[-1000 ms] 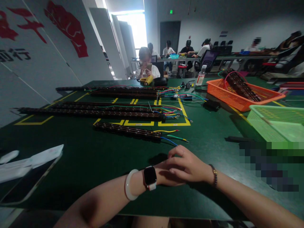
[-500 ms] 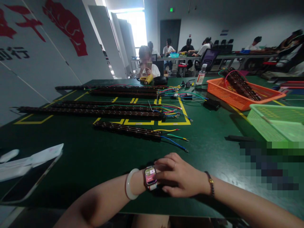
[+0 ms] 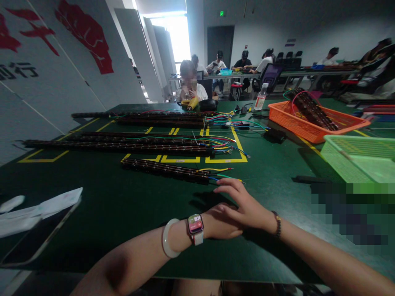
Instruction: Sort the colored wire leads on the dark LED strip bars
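My left forearm lies across the green table (image 3: 123,205), with a white bangle (image 3: 168,243) and a lit smartwatch (image 3: 195,225) on its wrist. My left hand (image 3: 220,225) rests on the table, its fingers hidden under my right hand. My right hand (image 3: 243,203) lies over it with fingers stretched and apart, holding nothing. Its fingertips reach the coloured wires (image 3: 224,170) at the end of a short black strip (image 3: 166,169).
Several long black strips (image 3: 117,146) with coloured wires lie inside yellow floor-tape boxes farther back. An orange basket (image 3: 311,130) with more strips and a green basket (image 3: 354,160) stand at right. A phone (image 3: 33,240) and papers (image 3: 43,207) lie at left. People sit at tables behind.
My right hand left the watch and moved forward to the short strip's wires. The watch screen, dark a second ago, is lit.
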`<state>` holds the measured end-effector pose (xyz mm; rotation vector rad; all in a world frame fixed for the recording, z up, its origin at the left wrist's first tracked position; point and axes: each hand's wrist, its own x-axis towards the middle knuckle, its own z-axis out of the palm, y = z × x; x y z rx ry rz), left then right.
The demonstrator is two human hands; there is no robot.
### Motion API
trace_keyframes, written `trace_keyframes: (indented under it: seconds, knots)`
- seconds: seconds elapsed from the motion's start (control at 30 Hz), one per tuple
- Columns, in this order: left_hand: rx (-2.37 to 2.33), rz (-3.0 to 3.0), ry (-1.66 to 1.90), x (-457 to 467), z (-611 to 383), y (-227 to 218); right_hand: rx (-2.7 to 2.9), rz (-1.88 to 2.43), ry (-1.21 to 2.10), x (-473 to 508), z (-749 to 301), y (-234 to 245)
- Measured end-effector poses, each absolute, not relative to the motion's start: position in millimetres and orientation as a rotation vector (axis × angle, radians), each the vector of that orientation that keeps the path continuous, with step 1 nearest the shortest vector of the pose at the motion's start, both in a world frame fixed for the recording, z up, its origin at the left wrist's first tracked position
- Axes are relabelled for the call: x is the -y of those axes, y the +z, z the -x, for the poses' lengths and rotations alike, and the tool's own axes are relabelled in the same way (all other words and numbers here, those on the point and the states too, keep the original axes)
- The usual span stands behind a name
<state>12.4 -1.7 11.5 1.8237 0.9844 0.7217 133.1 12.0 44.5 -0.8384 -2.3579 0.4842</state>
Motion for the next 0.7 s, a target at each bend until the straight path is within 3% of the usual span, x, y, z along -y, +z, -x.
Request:
trace_keyframes:
  seconds: [0.1, 0.27, 0.5, 0.7]
  knots:
    - [-0.794, -1.873, 0.576, -13.1, 15.7, 16.7, 2.271, 1.040, 0.401, -44.6, -145.0, 41.9]
    - [-0.825, -1.365, 0.615, -32.9, 11.4, 14.3, 2.431, 1.188, 0.328, -98.0, -158.7, 28.7]
    - [-0.744, -1.123, 0.686, -36.8, 14.5, 11.7, 2.715, 1.120, 0.454, -120.5, -148.6, 29.2]
    - [-0.718, -0.980, 0.757, -38.7, 12.1, 9.5, 2.764, 1.139, 0.753, -126.4, -142.5, 38.9]
